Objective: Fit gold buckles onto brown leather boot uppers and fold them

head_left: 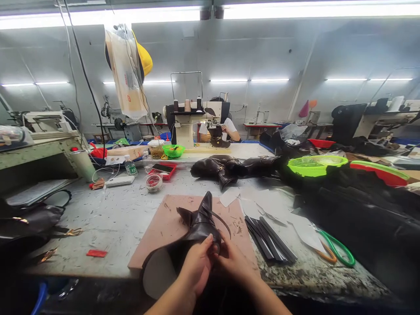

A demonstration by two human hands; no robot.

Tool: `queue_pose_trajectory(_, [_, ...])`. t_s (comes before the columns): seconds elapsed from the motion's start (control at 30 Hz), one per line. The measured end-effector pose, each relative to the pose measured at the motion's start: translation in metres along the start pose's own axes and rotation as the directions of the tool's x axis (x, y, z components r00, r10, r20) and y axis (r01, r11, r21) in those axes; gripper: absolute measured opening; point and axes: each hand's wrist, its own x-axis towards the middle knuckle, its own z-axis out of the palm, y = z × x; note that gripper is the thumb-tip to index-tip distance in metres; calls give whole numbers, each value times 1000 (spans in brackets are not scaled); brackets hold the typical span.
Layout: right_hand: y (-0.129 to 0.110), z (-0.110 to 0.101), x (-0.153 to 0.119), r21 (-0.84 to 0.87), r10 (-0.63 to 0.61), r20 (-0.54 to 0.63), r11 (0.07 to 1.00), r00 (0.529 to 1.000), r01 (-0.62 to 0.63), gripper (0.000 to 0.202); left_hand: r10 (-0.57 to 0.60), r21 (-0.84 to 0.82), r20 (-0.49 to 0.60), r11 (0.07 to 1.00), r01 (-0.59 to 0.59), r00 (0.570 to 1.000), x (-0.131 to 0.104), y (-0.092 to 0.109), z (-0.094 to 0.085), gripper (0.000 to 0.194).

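Note:
A dark brown leather boot upper lies on a pinkish board, its pointed toe facing away from me and its wide shaft opening toward me. A thin strap curves off its right side. My left hand is closed on the near part of the boot, thumb on top. Close against it, my right hand has its fingers curled on the boot's right side. The fingertips of both hands meet there and are partly hidden.
Black strips and white paper pieces lie right of the board, near green-handled scissors. Finished-looking boots lie behind. A sewing machine stands at the back, with a person beyond it. A red scrap is at left.

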Motion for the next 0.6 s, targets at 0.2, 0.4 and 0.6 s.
queue_pose_trajectory(0.2, [-15, -95, 3, -470, 218, -252, 824, 943, -316, 22, -120, 208, 218, 975, 74, 968, 1, -4, -20, 44])
queue_pose_trajectory(0.4, [-6, -158, 27, -589, 72, -614, 621, 786, -517, 16, -178, 329, 299, 941, 74, 937, -3, -10, -23, 73])
queue_pose_trajectory(0.6, [-6, -167, 22, -645, 70, -556, 592, 828, -483, 10, -140, 398, 237, 917, 35, 962, 1, -14, -26, 53])
